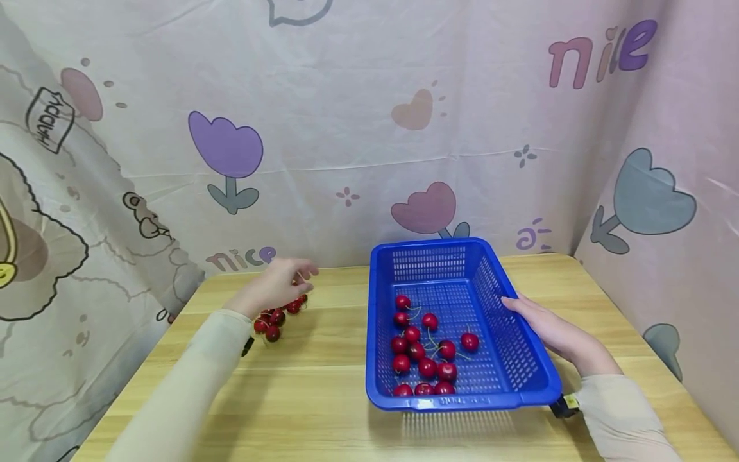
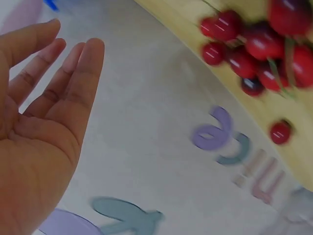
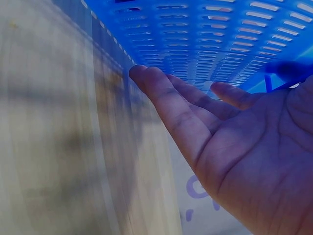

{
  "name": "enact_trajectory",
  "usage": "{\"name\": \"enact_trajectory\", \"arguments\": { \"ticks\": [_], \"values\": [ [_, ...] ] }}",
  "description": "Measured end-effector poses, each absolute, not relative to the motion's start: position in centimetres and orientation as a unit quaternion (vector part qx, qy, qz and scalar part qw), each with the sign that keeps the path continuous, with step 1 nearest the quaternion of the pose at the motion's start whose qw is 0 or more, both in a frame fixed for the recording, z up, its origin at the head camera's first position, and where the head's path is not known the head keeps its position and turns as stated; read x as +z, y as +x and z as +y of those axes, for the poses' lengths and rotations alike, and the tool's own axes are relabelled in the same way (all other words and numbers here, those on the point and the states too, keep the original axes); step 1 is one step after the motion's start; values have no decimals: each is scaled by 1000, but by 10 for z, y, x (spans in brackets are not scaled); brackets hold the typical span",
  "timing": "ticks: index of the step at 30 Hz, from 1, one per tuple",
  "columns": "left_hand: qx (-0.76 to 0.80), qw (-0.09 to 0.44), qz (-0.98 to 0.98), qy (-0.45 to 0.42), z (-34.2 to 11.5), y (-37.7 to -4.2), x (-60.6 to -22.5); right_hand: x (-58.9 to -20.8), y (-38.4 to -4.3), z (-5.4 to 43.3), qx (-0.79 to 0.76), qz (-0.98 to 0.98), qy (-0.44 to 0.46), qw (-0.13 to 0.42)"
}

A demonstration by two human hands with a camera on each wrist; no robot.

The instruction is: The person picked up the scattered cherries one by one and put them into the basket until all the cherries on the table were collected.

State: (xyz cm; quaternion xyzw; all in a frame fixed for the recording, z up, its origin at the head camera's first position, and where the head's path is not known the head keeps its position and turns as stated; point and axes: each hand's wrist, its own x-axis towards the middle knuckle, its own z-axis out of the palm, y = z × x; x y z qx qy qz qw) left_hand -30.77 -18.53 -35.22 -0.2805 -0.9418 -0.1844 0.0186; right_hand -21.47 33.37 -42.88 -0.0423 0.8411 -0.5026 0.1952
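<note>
My left hand [image 1: 280, 282] hovers over a pile of red cherries [image 1: 271, 321] at the left of the table, its fingers loosely bent and holding nothing. In the left wrist view the palm and spread fingers [image 2: 58, 93] show, apart from the cherries [image 2: 264, 44] at the upper right. At the right side of a blue plastic basket [image 1: 462, 402], my right hand [image 1: 557, 330] grips the rim, thumb over the edge. Its other fingers [image 3: 171, 103] lie along the outside of the slotted wall [image 3: 195, 44]. Inside the basket, several stemmed cherries [image 1: 427, 367] are gathered toward the left and front.
A light wooden table [image 1: 323, 385] carries everything. Behind it hangs a pale curtain [image 1: 323, 96] printed with flowers, hearts and words, which also borders the left and right sides. One single cherry [image 2: 280, 132] lies apart from the pile, near the table's edge.
</note>
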Motion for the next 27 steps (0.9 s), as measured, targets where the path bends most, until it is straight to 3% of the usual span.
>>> {"name": "enact_trajectory", "arguments": {
  "ticks": [6,16,27],
  "values": [
    [-172,40,-958,-227,-226,-322,-358,-430,-215,335,-505,840,-46,194],
    [-144,24,-980,-135,-287,-340,-378,-429,-216,334,-505,840,-42,196],
    [-133,1,-989,-70,-316,-348,-396,-429,-215,333,-501,843,-35,194]
  ]
}}
